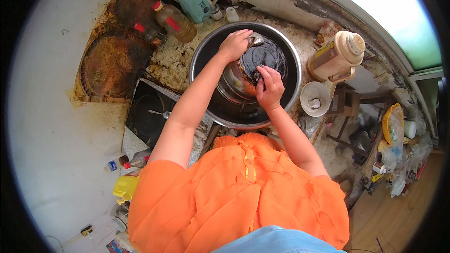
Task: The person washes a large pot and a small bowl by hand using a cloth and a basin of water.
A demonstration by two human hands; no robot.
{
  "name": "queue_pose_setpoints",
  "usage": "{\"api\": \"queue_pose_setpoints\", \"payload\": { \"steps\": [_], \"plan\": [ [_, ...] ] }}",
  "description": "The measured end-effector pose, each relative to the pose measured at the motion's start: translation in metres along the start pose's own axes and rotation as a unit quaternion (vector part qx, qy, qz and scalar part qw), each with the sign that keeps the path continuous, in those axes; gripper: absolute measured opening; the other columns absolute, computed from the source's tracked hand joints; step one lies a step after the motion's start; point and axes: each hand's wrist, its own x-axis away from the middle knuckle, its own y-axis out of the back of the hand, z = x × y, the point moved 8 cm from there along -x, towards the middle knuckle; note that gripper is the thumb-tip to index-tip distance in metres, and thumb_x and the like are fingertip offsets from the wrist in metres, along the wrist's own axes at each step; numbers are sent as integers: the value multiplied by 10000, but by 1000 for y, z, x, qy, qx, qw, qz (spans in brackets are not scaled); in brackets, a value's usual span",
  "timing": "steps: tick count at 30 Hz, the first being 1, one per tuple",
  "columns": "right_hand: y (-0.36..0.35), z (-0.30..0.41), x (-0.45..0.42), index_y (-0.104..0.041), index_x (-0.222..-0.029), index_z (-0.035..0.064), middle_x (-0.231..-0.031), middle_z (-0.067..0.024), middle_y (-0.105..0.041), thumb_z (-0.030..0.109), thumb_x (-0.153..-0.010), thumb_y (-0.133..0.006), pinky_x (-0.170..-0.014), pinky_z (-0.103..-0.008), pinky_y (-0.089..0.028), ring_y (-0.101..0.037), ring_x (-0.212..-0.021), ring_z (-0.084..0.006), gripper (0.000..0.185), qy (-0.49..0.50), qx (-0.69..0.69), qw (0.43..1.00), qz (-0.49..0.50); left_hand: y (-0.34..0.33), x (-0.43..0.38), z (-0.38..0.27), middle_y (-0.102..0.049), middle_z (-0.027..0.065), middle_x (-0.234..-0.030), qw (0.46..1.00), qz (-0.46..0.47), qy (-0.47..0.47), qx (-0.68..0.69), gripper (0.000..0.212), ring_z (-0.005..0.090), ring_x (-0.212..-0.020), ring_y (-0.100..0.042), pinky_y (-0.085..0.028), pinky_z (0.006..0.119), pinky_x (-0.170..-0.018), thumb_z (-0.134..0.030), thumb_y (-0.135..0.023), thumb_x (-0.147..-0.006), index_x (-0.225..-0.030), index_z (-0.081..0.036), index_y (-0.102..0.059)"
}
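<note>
A wide stainless steel basin (pixel 298 66) stands before me with dark liquid in it. Inside lies a metal pot (pixel 236 79), tilted so that its blackened, wet bottom (pixel 265 54) faces up. At the far side of the pot my left hand (pixel 235 45) grips its edge beside a metal handle-like part (pixel 256 38). My right hand (pixel 271 87) rests its bent fingertips on the near edge of the black bottom. Between those fingers is a small dark wad, perhaps a scourer, mostly hidden.
Right of the basin stand a thermos jug (pixel 334 58) and a white bowl (pixel 315 103). An oil bottle (pixel 177 24), a dark bottle (pixel 154 36) and a blue-green electric kettle (pixel 197 1) stand behind. At left, a spoon (pixel 160 113) lies on a black cooktop (pixel 140 112).
</note>
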Motion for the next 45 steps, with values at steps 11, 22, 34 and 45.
{"api": "queue_pose_setpoints", "payload": {
  "steps": [11,22,34,45],
  "plan": [
    [1,-11,4,-615,-1072,77,-1063,-112,-627,30,-765,-548,-838,-377,-486,-599,-973,-306,317,-22,-7,1000,-17,6,92,-102,-466,161,-1346,981,-116,23,-154,401,367,-1236,-395,-279,489,-1051,-111,-482,-844,-1232,-40,-559],
    [3,-10,2,-613,-1093,33,-1063,-161,-634,-21,-793,-517,-879,-377,-468,-599,-987,-325,320,-38,-47,998,-9,14,105,120,-652,193,-1061,906,-178,331,193,321,314,-986,-621,-455,356,-896,-188,-518,-883,-1140,-25,-622],
    [-1,-10,4,-606,-1107,60,-1079,-155,-623,13,-808,-525,-868,-384,-464,-588,-990,-331,313,-24,-19,999,-8,-42,209,91,-297,191,-1457,911,66,400,-73,574,440,-1296,-308,-322,453,-1060,-139,-558,-834,-1378,-57,-394],
    [-13,5,2,-589,-1128,36,-1103,-173,-602,8,-808,-488,-911,-390,-440,-569,-1024,-345,337,-5,-45,999,30,-137,226,163,-371,156,-1410,946,196,124,-225,660,375,-1275,-373,-361,455,-1023,-503,-596,-789,-1365,-250,-398]
  ]
}}
